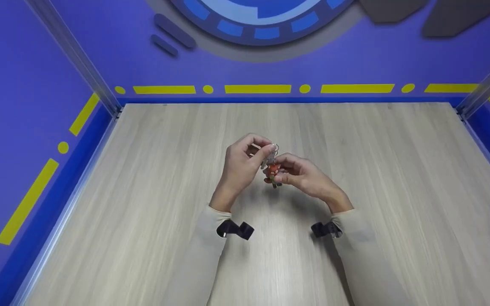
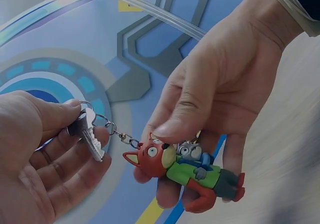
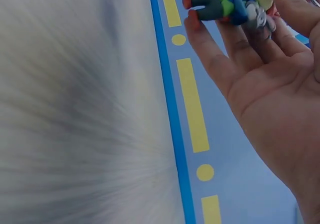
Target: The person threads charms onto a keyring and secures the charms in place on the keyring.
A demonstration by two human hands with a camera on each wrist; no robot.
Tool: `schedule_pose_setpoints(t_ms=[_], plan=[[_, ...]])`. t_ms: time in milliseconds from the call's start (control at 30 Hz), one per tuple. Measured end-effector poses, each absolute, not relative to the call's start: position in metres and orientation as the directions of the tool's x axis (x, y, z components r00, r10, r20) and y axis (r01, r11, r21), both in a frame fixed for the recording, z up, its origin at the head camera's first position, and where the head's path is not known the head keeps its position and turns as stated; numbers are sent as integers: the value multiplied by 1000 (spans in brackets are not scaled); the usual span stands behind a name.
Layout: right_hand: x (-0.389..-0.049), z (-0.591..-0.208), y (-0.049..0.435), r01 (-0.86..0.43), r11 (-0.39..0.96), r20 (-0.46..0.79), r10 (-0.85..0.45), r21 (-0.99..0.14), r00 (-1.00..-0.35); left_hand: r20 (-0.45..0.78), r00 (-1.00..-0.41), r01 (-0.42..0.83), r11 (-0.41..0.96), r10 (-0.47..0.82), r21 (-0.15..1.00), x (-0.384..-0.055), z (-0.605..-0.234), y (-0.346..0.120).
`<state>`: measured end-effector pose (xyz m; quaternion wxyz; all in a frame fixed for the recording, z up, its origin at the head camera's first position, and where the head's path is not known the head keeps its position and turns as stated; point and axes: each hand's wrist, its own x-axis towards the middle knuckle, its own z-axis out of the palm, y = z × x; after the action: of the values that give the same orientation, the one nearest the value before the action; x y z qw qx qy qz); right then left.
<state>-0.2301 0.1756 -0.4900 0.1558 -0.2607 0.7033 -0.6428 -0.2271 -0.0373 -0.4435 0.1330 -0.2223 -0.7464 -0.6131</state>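
Both hands hold one keychain above the wooden table. My left hand [image 1: 241, 165] pinches the split ring [image 2: 86, 104] between thumb and fingers. Silver keys [image 2: 93, 140] lie against those fingers; the topmost has a toothed blade. A short metal chain [image 2: 120, 134] links the ring to a fox figure [image 2: 182, 171] with an orange head, green shirt and dark trousers. A small grey figure in blue [image 2: 192, 153] sits against the fox's side. My right hand [image 1: 309, 176] holds the fox, thumb at its head and fingers behind. In the right wrist view, the fox's legs [image 3: 200, 6] extend past the fingers.
The pale wood-grain table [image 1: 143, 178] spreads beneath both hands. Blue-purple panels [image 1: 313, 63] with yellow markings rise at its back and sides, joined by metal corner posts [image 1: 79, 55]. Black straps [image 1: 238, 229] circle both sleeved wrists.
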Motion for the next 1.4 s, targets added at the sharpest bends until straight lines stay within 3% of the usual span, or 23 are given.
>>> schedule_pose_setpoints(t_ms=[400, 667, 933, 1400], plan=[[-231, -495, 177, -137, 123, 55, -514, -983, -856, 486, -862, 505, 152, 147, 850, -232, -444, -45], [-233, -499, 181, -80, 57, 44, -467, -995, -883, 450, -887, 460, 149, 101, 875, -238, -449, -48], [-234, -500, 185, -112, 1, 104, -364, -994, -926, 382, -919, 395, 192, 99, 899, -241, -457, -50], [-237, -496, 192, -72, 28, 65, -213, -997, -975, 288, -951, 306, 241, 109, 921, -248, -467, -49]])
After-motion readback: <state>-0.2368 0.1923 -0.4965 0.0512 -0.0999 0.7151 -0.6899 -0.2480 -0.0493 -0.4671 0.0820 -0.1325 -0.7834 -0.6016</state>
